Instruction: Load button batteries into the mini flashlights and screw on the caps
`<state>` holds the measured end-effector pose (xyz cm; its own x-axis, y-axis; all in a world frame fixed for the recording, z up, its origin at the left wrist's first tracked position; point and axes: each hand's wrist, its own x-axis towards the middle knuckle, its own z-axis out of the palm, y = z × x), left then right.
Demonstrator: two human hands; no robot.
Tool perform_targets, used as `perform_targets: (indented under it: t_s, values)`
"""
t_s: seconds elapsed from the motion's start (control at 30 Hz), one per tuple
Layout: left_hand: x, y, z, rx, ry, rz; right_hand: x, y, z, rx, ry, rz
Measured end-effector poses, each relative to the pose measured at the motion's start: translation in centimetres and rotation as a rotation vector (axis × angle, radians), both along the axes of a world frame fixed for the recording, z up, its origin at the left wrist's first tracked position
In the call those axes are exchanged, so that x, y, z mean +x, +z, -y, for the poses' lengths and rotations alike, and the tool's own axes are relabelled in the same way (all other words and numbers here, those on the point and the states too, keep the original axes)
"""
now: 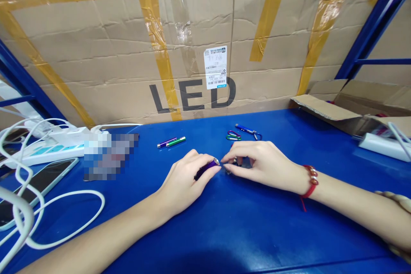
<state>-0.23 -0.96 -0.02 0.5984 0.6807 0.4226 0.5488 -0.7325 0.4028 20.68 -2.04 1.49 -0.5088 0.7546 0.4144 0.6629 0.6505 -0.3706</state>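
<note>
Small purple flashlight body [205, 168] sits low over the blue table [244, 231], near its middle, pinched in the person's left hand [184, 180] with the silver open end pointing right. Right hand [261, 163] has fingertips drawn together on a tiny dark part [228, 171] just beside that open end, touching or nearly touching the table; what the part is I can't tell, too small. Looks like the part is being mated to the tube end, my read only. To do that well: keep the tube level and steady in the left pinch, line the small part square with the opening before pushing or twisting, keep both wrists resting on the table for support, and don't let the piece roll away on the slick top. Red bead bracelet [311, 182] on the right wrist. Behind the hands, well apart: two loose tubes, one purple [166, 142] and one green [176, 141], side by side, then coloured carabiner clips [233, 135] and a blue flashlight with clip [248, 130]. Far left: white power strip [48, 147], looping white cable [64, 218], a phone [38, 184] lying flat, a blurred patch. Back wall is a taped cardboard box marked LED [192, 51]; an open carton [346, 107] stands at right.
</note>
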Motion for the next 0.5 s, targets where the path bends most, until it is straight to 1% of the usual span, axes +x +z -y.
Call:
perform_targets:
  t_s: [0.07, 0.2, 0.27, 0.37, 0.5]
  values:
    - [-0.01, 0.03, 0.01, -0.006, 0.005, -0.009, -0.24, 0.0, -0.06, -0.109, -0.007, -0.16]
    - [0.02, 0.11, 0.05, -0.034, 0.031, -0.017, -0.57, -0.09, -0.37, -0.555, -0.019, -0.619]
    - [0.06, 0.14, 0.05, -0.053, 0.043, -0.017, -0.51, -0.1, -0.51, -0.724, -0.037, -0.819]
    - [0.09, 0.13, 0.0, -0.071, 0.061, -0.012, -0.26, -0.08, -0.58, -0.85, -0.063, -0.992]
    - [0.08, 0.07, -0.03, -0.065, 0.058, -0.015, -0.12, -0.16, -0.51, -0.904, -0.059, -1.084]
